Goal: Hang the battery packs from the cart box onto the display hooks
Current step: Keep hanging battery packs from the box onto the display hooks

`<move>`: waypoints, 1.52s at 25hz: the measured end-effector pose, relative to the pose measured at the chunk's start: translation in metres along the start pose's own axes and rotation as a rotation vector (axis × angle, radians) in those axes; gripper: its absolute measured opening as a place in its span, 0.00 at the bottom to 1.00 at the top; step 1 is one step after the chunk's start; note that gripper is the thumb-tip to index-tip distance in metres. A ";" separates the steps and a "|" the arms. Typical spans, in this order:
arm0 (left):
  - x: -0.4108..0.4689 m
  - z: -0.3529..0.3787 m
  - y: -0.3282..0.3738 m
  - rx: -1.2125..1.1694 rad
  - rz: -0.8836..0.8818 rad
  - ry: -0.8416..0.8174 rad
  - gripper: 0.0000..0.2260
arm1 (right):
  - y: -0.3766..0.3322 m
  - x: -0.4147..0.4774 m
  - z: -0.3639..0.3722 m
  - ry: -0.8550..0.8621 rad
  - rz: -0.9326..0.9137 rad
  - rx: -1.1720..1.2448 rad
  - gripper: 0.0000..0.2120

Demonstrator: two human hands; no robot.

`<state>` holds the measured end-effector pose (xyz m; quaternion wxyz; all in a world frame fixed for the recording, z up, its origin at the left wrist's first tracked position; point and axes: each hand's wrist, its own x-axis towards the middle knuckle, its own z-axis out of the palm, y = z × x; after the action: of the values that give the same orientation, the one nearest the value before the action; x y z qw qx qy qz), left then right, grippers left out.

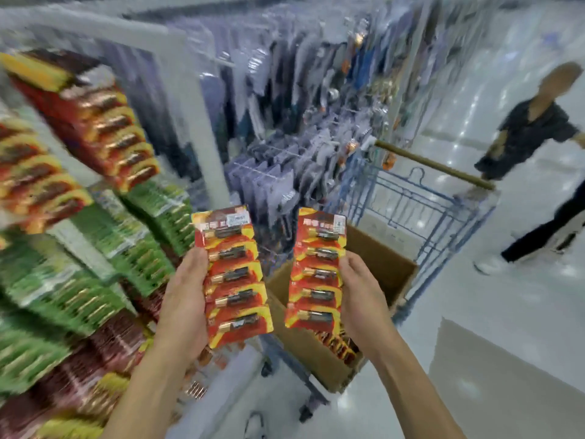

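Both hands clamped: left hand (182,299) on one upright battery strip (235,277), right hand (364,293) on another strip (316,267); display packs (95,128) up-left, nearer the left.

A glossy white shop floor (522,90) reflects ceiling lights at upper right; a pale grey upright shelving post (202,128) stands centre left; a dark-clothed passer-by (531,134) crosses at right.

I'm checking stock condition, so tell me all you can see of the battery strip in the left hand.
The left strip of battery packs is a red and yellow card, glossy like plastic-covered cardboard, with five batteries lying crosswise, one above another. A pale label sits at its top. It stands nearly upright, tilted slightly left, in front of the display. The left hand grips its left edge, thumb on the front.
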<state>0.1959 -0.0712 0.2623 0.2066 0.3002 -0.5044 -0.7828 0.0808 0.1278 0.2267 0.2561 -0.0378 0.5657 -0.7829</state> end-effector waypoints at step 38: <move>-0.246 -0.396 0.191 0.043 0.604 0.661 0.15 | 0.117 -0.203 0.445 -0.703 0.066 -0.195 0.12</move>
<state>0.6489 -0.2581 0.3786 0.5696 0.3779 -0.4923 -0.5388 0.4540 -0.1938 0.3266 0.4553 -0.3105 0.5162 -0.6557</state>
